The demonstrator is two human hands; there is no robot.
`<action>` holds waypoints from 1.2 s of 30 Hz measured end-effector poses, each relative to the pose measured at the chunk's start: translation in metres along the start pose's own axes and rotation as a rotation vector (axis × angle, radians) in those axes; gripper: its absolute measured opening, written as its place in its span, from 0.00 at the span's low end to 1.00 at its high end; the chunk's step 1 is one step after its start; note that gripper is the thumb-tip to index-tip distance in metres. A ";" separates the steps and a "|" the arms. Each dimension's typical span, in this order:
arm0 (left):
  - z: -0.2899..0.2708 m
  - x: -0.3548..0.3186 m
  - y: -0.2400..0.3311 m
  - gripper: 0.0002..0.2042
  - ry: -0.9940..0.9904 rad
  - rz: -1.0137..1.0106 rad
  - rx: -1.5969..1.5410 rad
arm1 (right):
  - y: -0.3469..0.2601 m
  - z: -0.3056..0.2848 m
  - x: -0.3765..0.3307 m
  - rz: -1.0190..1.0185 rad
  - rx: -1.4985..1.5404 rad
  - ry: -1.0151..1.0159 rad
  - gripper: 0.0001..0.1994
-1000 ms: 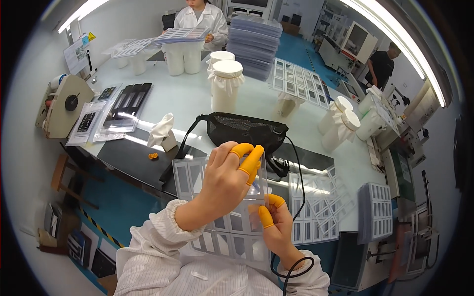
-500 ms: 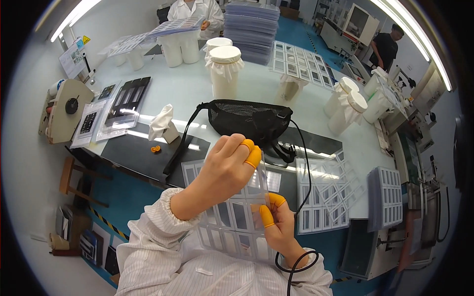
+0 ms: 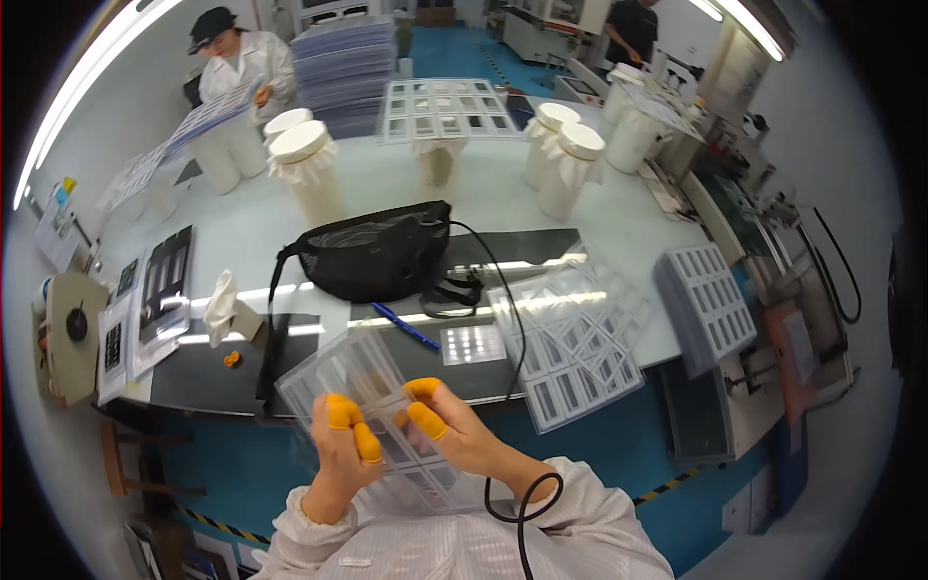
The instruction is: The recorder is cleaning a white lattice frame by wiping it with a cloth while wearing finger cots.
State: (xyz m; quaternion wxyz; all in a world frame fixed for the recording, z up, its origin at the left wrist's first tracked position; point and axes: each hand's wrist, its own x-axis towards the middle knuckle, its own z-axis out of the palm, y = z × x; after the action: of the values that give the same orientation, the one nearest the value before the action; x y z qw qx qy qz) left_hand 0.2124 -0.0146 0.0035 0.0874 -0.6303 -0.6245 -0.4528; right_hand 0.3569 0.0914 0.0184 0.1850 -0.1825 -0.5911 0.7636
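From where I stand, I see one person who holds a clear tray [image 3: 350, 365] with many rectangular cells. The tray is in the air, tilted, in front of the person's chest and at the near edge of the surface [image 3: 227, 224]. The grip of the right hand [image 3: 462, 437] is clamped on the side of the tray, and orange covers are on its thumb and finger. The left hand [image 3: 336, 456] is also at the tray, with two orange-covered tips close to each other; its fingers hide the contact, so I cannot tell if this grip is closed on the tray or only touches it. A black cable [image 3: 523, 517] makes a loop at the right wrist.

Beyond the tray, a blue pen [image 3: 406, 327] lies slantwise near a black mesh bag [image 3: 372, 253], which rests in the middle of the surface. Toward the near right corner, several loose trays [image 3: 572, 362] overlap like a fan, and a stack of trays [image 3: 713, 295] stands beside them. Near the left part of the near edge there is a tissue pack [image 3: 244, 320], with small orange pieces [image 3: 232, 359] next to it. At the far edge, a co-worker in a white coat [image 3: 261, 63] is beside a tall stack of clear sheets [image 3: 344, 75].
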 end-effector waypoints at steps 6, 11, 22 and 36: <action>0.004 -0.012 0.009 0.06 0.069 -0.146 -0.057 | 0.015 -0.013 0.004 0.104 0.093 0.013 0.12; -0.001 -0.016 0.016 0.04 0.052 -0.214 -0.104 | 0.006 -0.034 0.006 -0.090 0.150 0.351 0.05; -0.001 -0.020 0.014 0.04 -0.017 -0.268 -0.078 | -0.051 -0.227 -0.098 -0.800 0.301 1.483 0.07; -0.015 0.002 0.026 0.07 -0.086 -0.244 -0.036 | -0.013 -0.417 -0.142 -0.513 0.784 1.065 0.14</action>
State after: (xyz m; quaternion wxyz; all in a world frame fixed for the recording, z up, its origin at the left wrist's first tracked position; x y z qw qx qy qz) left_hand 0.2277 -0.0285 0.0251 -0.0066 -0.5701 -0.6915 -0.4437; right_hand 0.6879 0.3718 -0.0587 0.6749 -0.3063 -0.1263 0.6593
